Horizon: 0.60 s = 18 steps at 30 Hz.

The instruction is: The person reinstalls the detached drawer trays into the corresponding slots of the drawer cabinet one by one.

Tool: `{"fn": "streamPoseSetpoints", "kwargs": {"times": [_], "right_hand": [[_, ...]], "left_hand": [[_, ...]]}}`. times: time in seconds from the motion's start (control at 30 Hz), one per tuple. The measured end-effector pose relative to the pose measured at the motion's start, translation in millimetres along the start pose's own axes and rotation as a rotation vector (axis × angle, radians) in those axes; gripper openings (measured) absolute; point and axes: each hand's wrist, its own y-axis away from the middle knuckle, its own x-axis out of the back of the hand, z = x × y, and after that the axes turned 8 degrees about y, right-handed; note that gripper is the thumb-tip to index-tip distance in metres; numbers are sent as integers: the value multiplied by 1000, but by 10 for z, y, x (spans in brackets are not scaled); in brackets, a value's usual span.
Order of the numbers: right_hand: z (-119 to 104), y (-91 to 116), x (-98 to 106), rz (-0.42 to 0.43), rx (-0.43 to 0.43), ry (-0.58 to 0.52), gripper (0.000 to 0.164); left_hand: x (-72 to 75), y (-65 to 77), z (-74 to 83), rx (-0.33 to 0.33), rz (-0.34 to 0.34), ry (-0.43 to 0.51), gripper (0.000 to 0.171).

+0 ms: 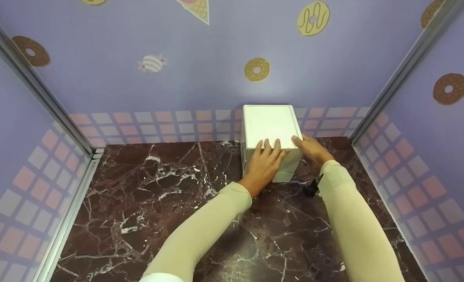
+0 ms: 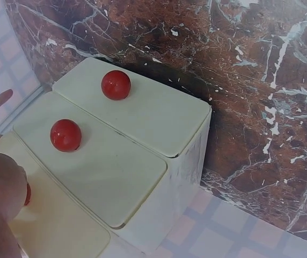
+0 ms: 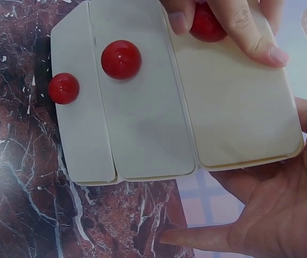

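A small white drawer cabinet [image 1: 273, 125] stands upright against the back wall, with three drawer fronts and round red knobs. The lower knob [image 2: 116, 85] and the middle knob [image 3: 121, 59] are uncovered. My left hand [image 1: 264, 164] lies over the top front edge, several fingers stretched flat on the lid. In the right wrist view its thumb and a straight finger lie either side of the top knob [image 3: 207, 24]. At the cabinet's right side is my right hand [image 1: 312, 149], thumb on the upper edge, other fingers extended along the side. All three drawer fronts sit closed.
The cabinet rests on a dark red marbled surface [image 1: 145, 219]. Purple walls [image 1: 200, 70] with sweets and pink and white squares enclose it on three sides, with metal rails at the corners. A small black device [image 1: 310, 188] sits by the right wrist.
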Motion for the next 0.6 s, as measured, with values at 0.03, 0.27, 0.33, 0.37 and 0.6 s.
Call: {"fn": "streamPoseSetpoints", "kwargs": {"times": [0.03, 0.27, 0.33, 0.37, 0.6], "right_hand": [[-9, -3, -5, -4, -2, 0, 63], [-228, 108, 13, -45, -32, -6, 61], [-291, 180, 23, -52, -32, -26, 60], [-300, 205, 24, -50, -25, -41, 61], [-164, 263, -28, -16, 18, -168, 62]], "left_hand": [[0, 2, -4, 2, -11, -2, 60], [32, -1, -31, 22, -46, 18, 58], [59, -10, -27, 29, -60, 38, 56], [73, -14, -25, 35, -60, 60, 54], [196, 25, -141, 60, -202, 218, 62]]}}
